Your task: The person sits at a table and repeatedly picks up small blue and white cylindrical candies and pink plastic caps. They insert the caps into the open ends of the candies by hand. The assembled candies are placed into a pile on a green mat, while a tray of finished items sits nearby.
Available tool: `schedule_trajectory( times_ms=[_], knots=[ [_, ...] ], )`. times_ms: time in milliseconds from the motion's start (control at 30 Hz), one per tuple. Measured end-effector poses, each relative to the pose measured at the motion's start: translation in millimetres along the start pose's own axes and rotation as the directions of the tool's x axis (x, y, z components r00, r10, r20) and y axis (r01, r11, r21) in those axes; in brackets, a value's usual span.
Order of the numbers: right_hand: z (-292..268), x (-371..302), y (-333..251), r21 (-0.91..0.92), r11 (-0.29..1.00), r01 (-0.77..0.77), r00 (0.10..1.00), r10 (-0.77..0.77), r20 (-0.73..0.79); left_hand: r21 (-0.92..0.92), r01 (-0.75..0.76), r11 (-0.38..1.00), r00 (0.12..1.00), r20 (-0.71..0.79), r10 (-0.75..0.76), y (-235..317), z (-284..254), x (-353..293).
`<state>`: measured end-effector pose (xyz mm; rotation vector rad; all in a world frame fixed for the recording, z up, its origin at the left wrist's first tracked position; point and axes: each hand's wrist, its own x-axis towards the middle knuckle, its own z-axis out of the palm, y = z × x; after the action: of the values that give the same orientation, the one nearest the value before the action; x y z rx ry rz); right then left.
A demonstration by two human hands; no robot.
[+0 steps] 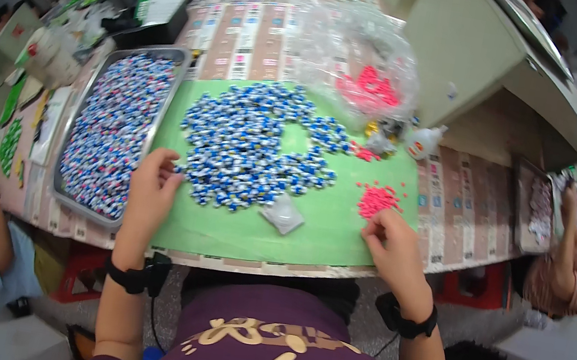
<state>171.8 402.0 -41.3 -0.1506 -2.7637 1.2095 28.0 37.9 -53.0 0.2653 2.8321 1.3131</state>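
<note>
My left hand (154, 187) is at the left edge of a green mat (218, 235), fingers curled and thumb against them, beside a loose pile of small blue-and-white pieces (233, 144). Whatever is between those fingertips is too small to make out. On the right, my right hand (393, 245) is closed in a pinch just below a little heap of tiny pink pieces (378, 201); its fingertips hide what they may hold. A small whitish square packet (283, 214) lies at the pile's near edge.
Left of the mat stands a metal tray (182, 78) filled with similar blue, white and pink pieces. Behind the mat, a clear plastic bag (320, 36) holds pink pieces (369, 87). A small white bottle (425, 141) stands near a grey cabinet (470, 50). Other people sit on both sides.
</note>
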Motion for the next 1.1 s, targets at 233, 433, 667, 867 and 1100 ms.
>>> schedule_trajectory(
  times_ms=[233, 433, 667, 867, 1100],
  knots=[
    [6, -1, -3, -0.06, 0.998, 0.035, 0.999, -0.034, 0.015, -0.586, 0.085, 0.806, 0.99, 0.143, -0.001, 27, -18, -27],
    [-4, 15, -61, 0.144, 0.913, 0.382, 0.923, -0.384, -0.012, -0.829, 0.238, 0.505, 0.915, 0.366, 0.171, 63, -7, -41],
    [11, 29, -118, 0.165, 0.717, 0.677, 0.728, -0.686, -0.004, -0.792, 0.336, 0.51, 0.792, 0.531, 0.302, 104, 19, -52],
    [11, 31, -118, 0.158, 0.684, 0.712, 0.681, -0.728, 0.081, -0.782, 0.239, 0.575, 0.821, 0.479, 0.31, 95, 25, -52],
    [20, 22, -116, 0.507, 0.824, 0.254, 0.913, -0.377, 0.155, -0.66, -0.131, 0.74, 0.877, 0.271, 0.397, 95, 22, -56]
  ],
)
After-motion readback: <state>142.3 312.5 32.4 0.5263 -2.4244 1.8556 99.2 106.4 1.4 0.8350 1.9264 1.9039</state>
